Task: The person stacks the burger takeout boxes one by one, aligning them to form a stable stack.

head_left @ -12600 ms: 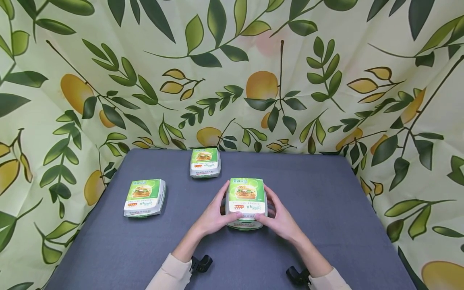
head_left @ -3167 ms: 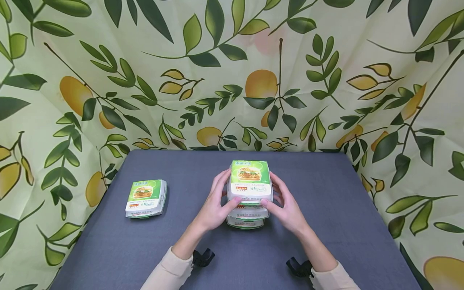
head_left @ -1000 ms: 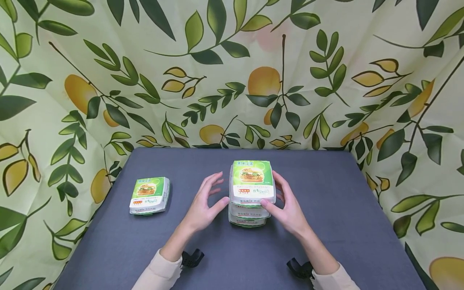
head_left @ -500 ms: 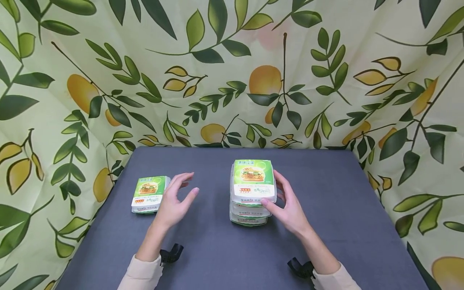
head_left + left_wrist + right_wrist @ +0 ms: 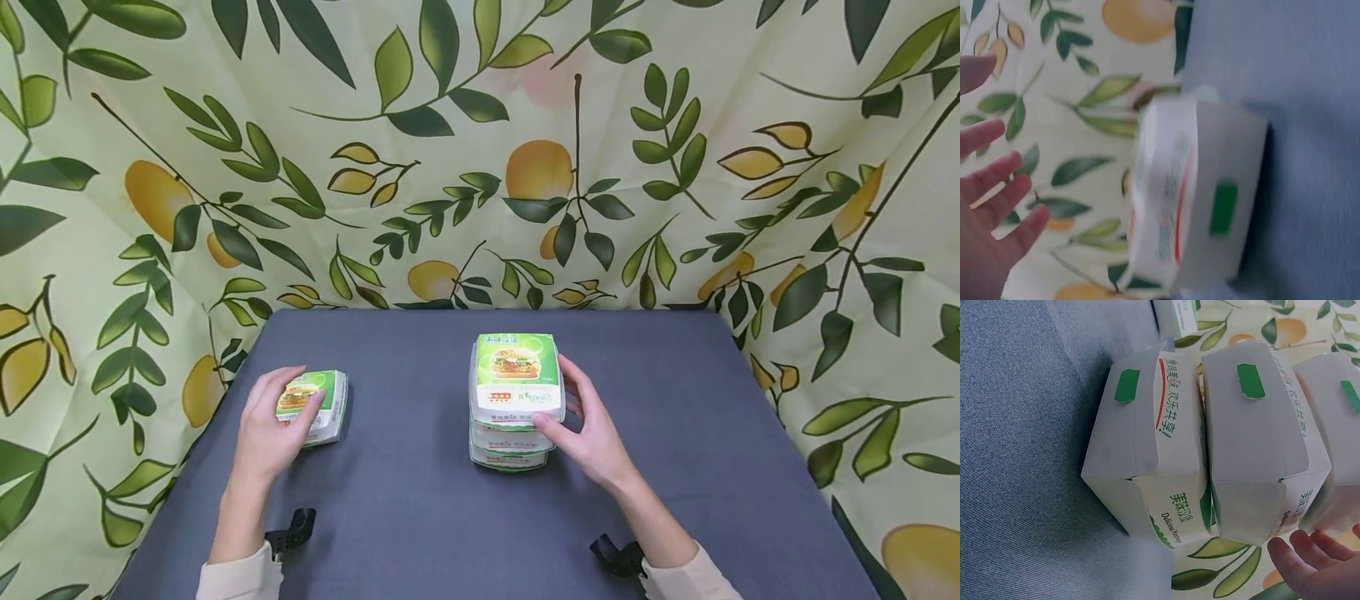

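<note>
Three burger boxes with green-and-white lids stand stacked mid-table: the top burger box (image 5: 517,392), the middle box (image 5: 502,437) and the bottom box (image 5: 502,459). My right hand (image 5: 596,437) rests at the stack's right side, thumb on the top box's front corner. Its fingers (image 5: 1316,556) look relaxed beside the upper boxes in the right wrist view. A fourth burger box (image 5: 330,417) lies at the left. My left hand (image 5: 262,433) hovers over that box's left part, partly hiding it. In the left wrist view, its spread fingers (image 5: 1000,169) are apart from the box (image 5: 1210,187).
A dark grey-blue cloth (image 5: 420,533) covers the table. Behind and at both sides hangs a leaf-and-fruit patterned curtain (image 5: 465,150). Each wrist carries a black mount (image 5: 292,531).
My left hand has left the stack and moved left to the lone box. The right hand stays at the stack. Earlier, the box from the back of the table went onto the stack.
</note>
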### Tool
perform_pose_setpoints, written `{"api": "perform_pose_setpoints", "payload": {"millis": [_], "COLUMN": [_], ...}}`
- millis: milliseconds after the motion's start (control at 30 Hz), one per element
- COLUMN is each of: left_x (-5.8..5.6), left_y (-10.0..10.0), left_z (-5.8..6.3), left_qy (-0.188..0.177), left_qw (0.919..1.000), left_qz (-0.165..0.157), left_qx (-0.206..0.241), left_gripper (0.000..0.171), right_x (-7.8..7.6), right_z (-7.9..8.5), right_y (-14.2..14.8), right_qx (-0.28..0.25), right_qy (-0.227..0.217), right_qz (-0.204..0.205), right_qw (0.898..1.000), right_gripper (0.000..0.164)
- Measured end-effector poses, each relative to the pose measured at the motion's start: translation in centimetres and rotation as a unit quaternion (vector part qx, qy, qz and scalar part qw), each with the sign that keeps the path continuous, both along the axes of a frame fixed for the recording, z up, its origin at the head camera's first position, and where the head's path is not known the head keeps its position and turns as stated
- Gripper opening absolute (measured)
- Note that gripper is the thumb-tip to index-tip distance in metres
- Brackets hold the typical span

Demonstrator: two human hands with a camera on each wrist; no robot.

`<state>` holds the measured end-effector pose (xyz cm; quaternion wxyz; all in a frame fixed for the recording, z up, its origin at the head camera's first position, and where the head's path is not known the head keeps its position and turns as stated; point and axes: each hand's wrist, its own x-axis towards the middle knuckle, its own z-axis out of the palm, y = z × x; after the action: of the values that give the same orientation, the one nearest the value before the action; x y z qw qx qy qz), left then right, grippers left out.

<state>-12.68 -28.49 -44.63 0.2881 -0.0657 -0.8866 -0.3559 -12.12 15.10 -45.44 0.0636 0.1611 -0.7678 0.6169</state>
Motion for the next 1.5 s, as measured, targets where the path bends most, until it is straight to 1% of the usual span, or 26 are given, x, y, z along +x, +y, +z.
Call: {"api": "perform_pose_setpoints", "payload": {"millis": [100,167,300,367,467,600,733,833,1033,1267,1500], "left_x": [0.7,1.3,2.2,2.4,2.4,2.1,1.7,1.4,0.7,-0.3,-1.6], "left_y": [-1.8,-2.9,-4.8,-5.5,-6.2,-6.8,-7.2,-7.4,-7.4,-6.5,-4.7], "left_z": [-0.2,-0.4,-1.4,-2.1,-3.3,-4.6,-5.4,-5.8,-6.2,-6.3,-6.1], "left_qy": [-0.067,-0.109,-0.174,-0.198,-0.232,-0.27,-0.295,-0.299,-0.299,-0.299,-0.303], "left_qw": [0.9974,0.9931,0.9833,0.9786,0.971,0.9617,0.9549,0.9537,0.9521,0.9508,0.9501], "left_qz": [0.026,0.042,0.053,0.056,0.057,0.041,0.02,0.007,-0.021,-0.026,-0.037], "left_qx": [-0.006,-0.01,-0.005,0.003,0.016,0.027,0.032,0.036,0.063,0.076,0.064], "left_gripper": [0.054,0.06,0.072,0.078,0.089,0.102,0.109,0.109,0.11,0.112,0.111], "right_x": [0.1,0.1,0.1,0.1,0.2,0.3,0.3,0.3,0.2,0.1,0.1], "right_z": [0.0,0.0,0.1,0.1,0.1,0.0,-0.2,-0.2,-0.1,-0.1,-0.2], "right_y": [-0.1,-0.2,-0.3,-0.4,-0.3,-0.2,-0.2,-0.2,-0.3,-0.3,-0.2], "right_qx": [-0.001,0.0,0.002,0.002,0.005,0.0,-0.002,-0.004,-0.008,-0.007,-0.004], "right_qy": [-0.001,-0.001,0.0,-0.002,-0.003,0.0,-0.002,-0.002,0.0,-0.005,-0.006], "right_qz": [-0.002,-0.002,-0.004,-0.005,-0.009,-0.009,-0.009,-0.008,-0.002,0.0,-0.001], "right_qw": [1.0,1.0,1.0,1.0,1.0,1.0,1.0,1.0,1.0,1.0,1.0], "right_gripper": [0.085,0.085,0.084,0.084,0.084,0.084,0.084,0.084,0.083,0.084,0.084]}}
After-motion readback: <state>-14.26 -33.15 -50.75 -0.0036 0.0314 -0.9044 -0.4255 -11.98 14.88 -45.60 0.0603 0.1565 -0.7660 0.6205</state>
